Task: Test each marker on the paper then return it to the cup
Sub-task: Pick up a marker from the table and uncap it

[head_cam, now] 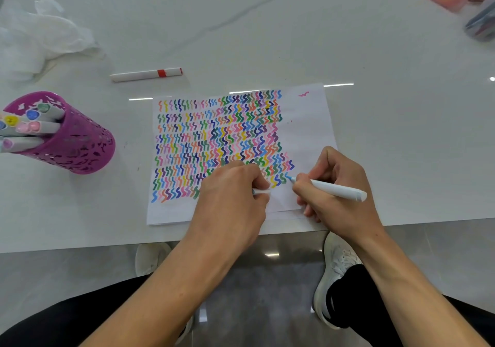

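The right hand (340, 212) has its fingers curled round a white-barrelled marker with a light blue tip (337, 190). It holds the marker like a pen, with the tip touching the white sheet of paper covered in rows of coloured squiggles (308, 121), just past the fingertips and at the end of the lowest right-hand row. The barrel's back end sticks out to the right over the knuckles.

Just to the left of it, the left hand (230, 196) rests knuckles-up on the paper. Its fingers are curled in and pinch a small white piece, apparently the marker's cap (261, 192), between thumb and fingertips.

Well to the left of both hands stands the purple perforated plastic cup (77, 143) on the white marble-look table (401, 132), with several pale markers (34, 127) leaning in it. Beyond the hands, past the paper's far edge, a capped white marker with a red band (146, 74) lies flat. Farther off to the left sits a crumpled white tissue (45, 36).
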